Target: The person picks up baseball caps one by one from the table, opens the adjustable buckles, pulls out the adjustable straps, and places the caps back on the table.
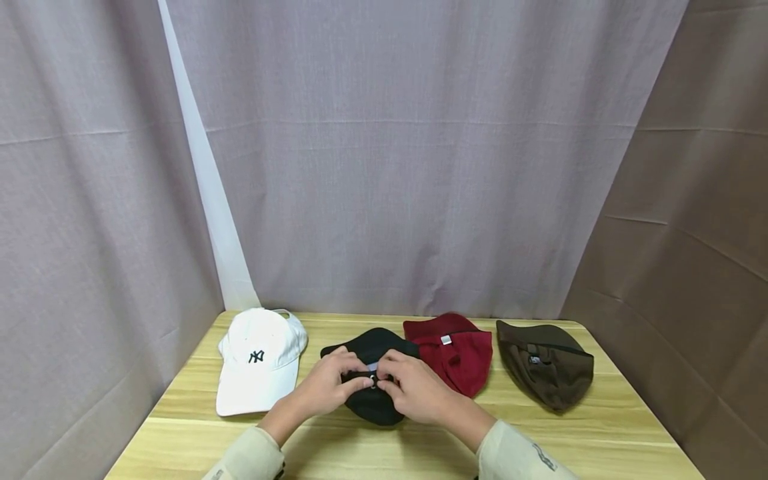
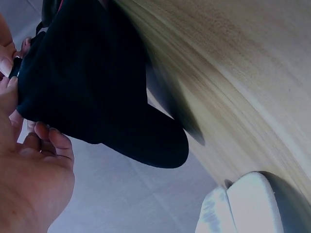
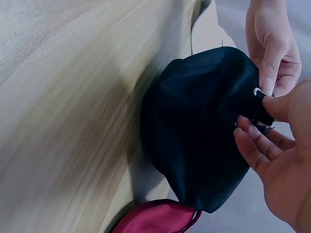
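Both hands work at the back strap of a black baseball cap [image 1: 377, 408], which is raised a little above the table with its brim pointing away. My left hand [image 1: 332, 381] pinches the strap between thumb and fingers, left of a small metal buckle [image 1: 373, 381]. From the right, my right hand [image 1: 414, 387] pinches the strap close to the same buckle. In the right wrist view the black cap [image 3: 204, 121] hangs below the fingers, and the thumbs nearly meet at the strap. The left wrist view shows the cap's dark brim [image 2: 150, 138].
A white cap [image 1: 259, 353] with a dark logo stands at the left of the wooden table [image 1: 198, 427]. A red cap [image 1: 462, 360] lies just right of the black one, partly behind the right hand. Farther right lies a brown cap [image 1: 546, 367]. Grey curtains [image 1: 384, 167] enclose the back.
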Motion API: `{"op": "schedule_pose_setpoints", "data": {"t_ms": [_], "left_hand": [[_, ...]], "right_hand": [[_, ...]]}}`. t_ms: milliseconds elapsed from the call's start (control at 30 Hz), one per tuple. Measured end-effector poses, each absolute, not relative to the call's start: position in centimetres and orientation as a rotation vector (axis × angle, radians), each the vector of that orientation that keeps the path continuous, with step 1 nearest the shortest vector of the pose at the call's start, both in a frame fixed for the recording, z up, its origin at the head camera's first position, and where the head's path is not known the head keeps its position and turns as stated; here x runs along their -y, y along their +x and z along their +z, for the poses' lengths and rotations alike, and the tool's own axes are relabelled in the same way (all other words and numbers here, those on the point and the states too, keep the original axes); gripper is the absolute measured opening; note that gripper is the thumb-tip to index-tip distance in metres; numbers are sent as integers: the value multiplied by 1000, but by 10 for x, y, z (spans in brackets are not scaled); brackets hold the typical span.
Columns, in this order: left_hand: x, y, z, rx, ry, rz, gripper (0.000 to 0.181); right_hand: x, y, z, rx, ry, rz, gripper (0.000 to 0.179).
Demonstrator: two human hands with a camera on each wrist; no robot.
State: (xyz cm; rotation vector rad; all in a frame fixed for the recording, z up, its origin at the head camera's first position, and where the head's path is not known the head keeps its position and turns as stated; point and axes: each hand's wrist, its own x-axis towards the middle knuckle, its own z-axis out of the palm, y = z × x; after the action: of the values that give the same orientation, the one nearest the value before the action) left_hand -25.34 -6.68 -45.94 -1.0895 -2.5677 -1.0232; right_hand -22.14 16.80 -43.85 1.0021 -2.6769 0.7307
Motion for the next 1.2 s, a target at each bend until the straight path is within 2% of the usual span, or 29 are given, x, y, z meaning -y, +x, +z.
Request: {"op": "schedule_pose_setpoints", "data": {"t_ms": [433,733,1200], "left_hand": [[68,-254,-461,2556,-1122,-1066,18],[67,-255,-461,2535,-1271,-1008,23],[59,-253,-459,2567,-1138,-873,18]], "right_hand": [[-178,-227,-438,2663,1088,905,11],[-177,-227,-439,2626,1091,896,11],[-165,-223,-437,2700,969,595,6]]}}
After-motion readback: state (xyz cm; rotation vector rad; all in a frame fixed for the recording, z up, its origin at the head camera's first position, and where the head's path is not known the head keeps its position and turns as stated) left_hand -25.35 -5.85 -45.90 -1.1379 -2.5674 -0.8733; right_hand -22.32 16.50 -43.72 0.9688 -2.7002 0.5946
